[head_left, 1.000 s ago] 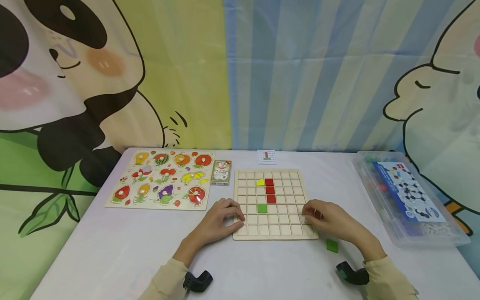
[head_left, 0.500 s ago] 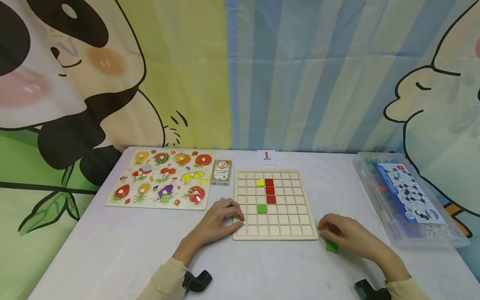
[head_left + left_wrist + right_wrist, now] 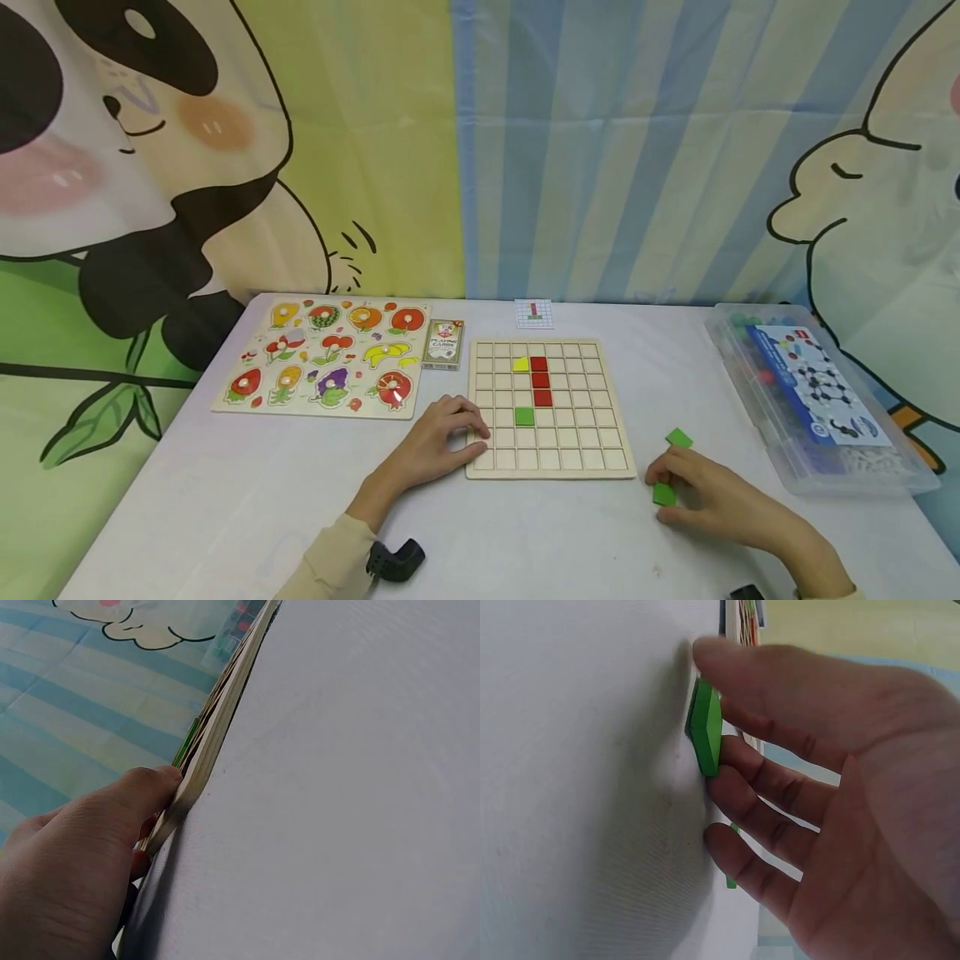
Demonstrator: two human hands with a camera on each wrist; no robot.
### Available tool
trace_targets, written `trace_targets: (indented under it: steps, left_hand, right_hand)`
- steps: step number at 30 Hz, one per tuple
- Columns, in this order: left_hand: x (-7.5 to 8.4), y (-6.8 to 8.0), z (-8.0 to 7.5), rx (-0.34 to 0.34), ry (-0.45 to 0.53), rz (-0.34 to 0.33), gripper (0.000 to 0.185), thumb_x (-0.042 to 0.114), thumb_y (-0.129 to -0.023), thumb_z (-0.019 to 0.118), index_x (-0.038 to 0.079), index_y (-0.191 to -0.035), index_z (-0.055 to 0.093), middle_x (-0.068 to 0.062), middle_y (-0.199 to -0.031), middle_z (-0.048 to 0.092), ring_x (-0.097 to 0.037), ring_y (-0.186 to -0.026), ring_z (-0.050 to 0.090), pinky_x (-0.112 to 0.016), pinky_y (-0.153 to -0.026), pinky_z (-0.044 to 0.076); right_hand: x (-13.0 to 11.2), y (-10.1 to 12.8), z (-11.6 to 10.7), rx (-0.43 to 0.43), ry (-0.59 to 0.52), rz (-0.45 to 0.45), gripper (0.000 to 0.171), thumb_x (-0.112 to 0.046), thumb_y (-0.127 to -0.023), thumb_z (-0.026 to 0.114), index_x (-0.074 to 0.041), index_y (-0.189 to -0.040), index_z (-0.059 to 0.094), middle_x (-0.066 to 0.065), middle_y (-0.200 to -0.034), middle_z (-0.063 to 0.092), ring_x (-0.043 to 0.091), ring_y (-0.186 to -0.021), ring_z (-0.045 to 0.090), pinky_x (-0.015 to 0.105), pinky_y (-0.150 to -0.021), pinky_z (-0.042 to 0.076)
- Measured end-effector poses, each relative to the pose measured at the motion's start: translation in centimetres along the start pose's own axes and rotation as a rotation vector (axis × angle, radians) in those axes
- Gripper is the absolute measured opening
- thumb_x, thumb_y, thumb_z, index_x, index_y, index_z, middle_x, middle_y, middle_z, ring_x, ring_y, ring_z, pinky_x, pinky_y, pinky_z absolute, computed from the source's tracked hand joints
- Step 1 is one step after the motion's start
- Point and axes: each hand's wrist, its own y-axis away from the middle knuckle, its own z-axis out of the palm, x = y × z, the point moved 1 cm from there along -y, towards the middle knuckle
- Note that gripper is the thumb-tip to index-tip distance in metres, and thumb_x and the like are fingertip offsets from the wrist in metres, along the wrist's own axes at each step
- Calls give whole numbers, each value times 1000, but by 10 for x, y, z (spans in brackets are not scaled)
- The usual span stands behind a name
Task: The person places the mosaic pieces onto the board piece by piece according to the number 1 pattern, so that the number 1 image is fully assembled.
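My left hand (image 3: 441,442) rests its thumb and fingertips on the left rim of a wooden grid board (image 3: 577,458). In the left wrist view the thumb (image 3: 161,780) lies on the rim near a corner. Three red tiles (image 3: 540,381), a yellow piece (image 3: 521,365) and a green tile (image 3: 523,417) sit in its cells. To the board's right, my right hand (image 3: 720,500) spreads thumb and fingers around a loose green tile (image 3: 706,729) on the table. The fingertips are at the tile, the thumb a little apart. A second loose green tile (image 3: 678,437) lies just beyond the knuckles.
A small pattern card (image 3: 533,314) lies behind the board. At the left are a fruit puzzle board (image 3: 322,354) and a boxed deck of playing cards (image 3: 442,345). A clear plastic case (image 3: 892,479) with a blue label stands at the right.
My right hand has moved from the board's right edge toward me and to the right, opening around the loose green tile. A second green tile has come into view. The left hand stays put.
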Motion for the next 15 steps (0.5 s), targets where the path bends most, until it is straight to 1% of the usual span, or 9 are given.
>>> trace_targets:
  steps: [4,7,12,15]
  left_hand:
    - [1,-1,1,14,3,-38,11,28,-81,74,28,-90,68,14,-103,57,-4,-97,49,-28,-83,43]
    - [2,-2,1,30,9,-46,11,27,-81,75,27,-90,68,14,-102,57,-5,-99,50,-28,-84,44]
    - [4,-3,3,63,6,-32,11,23,-80,75,24,-89,69,12,-101,58,-7,-98,52,-29,-85,44]
    - [5,-3,4,69,6,-54,11,22,-80,75,23,-89,69,12,-100,58,-7,-97,52,-29,-85,44]
  right_hand:
    - [0,1,0,9,-5,-39,29,-31,-79,75,-28,-101,57,-19,-96,52,-4,-85,49,21,-74,46]
    - [0,-1,1,2,-20,-25,29,-25,-78,76,-29,-100,57,-19,-95,52,-5,-83,50,20,-72,46]
    - [-1,-4,1,5,-37,-2,28,-24,-79,76,-29,-99,57,-18,-92,53,-4,-80,49,20,-69,45]
    - [0,-5,0,13,-47,-14,25,-26,-81,74,-28,-99,57,-17,-92,54,-3,-80,49,20,-69,45]
